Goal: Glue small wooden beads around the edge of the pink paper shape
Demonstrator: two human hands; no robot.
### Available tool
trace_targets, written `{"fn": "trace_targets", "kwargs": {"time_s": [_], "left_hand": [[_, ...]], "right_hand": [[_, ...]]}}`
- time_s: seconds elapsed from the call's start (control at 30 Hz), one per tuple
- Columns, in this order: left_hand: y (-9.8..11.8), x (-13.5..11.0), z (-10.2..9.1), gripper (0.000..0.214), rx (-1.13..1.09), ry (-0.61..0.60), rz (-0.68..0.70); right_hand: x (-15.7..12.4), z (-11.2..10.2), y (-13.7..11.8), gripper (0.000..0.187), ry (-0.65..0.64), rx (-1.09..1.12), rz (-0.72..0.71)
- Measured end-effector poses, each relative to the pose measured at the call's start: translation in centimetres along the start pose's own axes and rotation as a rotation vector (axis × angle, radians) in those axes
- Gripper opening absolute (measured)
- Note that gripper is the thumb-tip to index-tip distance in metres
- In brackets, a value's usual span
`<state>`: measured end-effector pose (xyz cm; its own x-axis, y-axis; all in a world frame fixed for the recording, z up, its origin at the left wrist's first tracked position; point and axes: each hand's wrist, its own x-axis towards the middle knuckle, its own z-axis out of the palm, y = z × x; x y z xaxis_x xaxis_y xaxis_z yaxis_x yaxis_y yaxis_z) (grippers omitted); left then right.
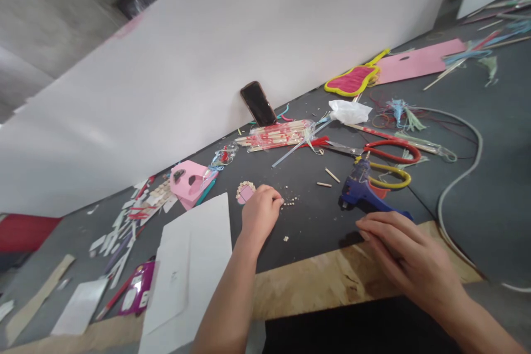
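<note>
My left hand (262, 209) rests low over the dark table with its fingertips pinched together; whatever they hold, if anything, is hidden. Small pale pieces (290, 201) lie scattered at those fingertips. Just beyond the hand is a small pink piece (246, 193) edged with pale round bits, partly covered by the hand. My right hand (400, 246) hovers near the table's front edge, its thumb and fingers closed together, and I cannot make out anything in them. Close by that hand lies a blue glue gun (360, 187), next to scissors (392, 152) with red and yellow handles.
White sheets (182, 265) lie left of my left arm. Behind stand a leaning phone (258, 103) and a bag of sticks (277, 134). Two short sticks (332, 175) lie mid-table. A grey cable (477, 155) curves at right. Pink card (193, 180) and scraps cover the left.
</note>
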<state>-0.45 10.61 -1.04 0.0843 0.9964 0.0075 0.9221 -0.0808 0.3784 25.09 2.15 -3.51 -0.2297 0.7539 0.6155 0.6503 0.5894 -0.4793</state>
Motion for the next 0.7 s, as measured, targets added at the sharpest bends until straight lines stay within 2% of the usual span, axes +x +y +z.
{"fn": "trace_targets", "kwargs": {"time_s": [0.2, 0.33, 0.4, 0.53, 0.7], "left_hand": [[0.1, 0.2, -0.2, 0.015, -0.095, 0.009, 0.008], [0.2, -1.0, -0.9, 0.013, -0.241, 0.025, 0.026], [0.3, -2.1, -1.1, 0.014, -0.41, -0.012, 0.001], [0.8, -4.5, -1.1, 0.016, -1.005, -0.148, -0.136], [1.7, -6.2, -1.1, 0.015, -1.351, -0.204, -0.177]], "right_hand": [[0.1, 0.1, -0.1, 0.014, 0.02, 0.01, 0.025], [0.2, -0.4, -0.4, 0.017, 0.067, 0.012, 0.043], [0.4, -0.7, -0.2, 0.018, 0.061, -0.076, 0.056], [0.7, -0.5, 1.0, 0.025, -0.001, -0.337, 0.133], [1.2, 0.2, 2.2, 0.039, -0.096, -0.418, 0.173]]}}
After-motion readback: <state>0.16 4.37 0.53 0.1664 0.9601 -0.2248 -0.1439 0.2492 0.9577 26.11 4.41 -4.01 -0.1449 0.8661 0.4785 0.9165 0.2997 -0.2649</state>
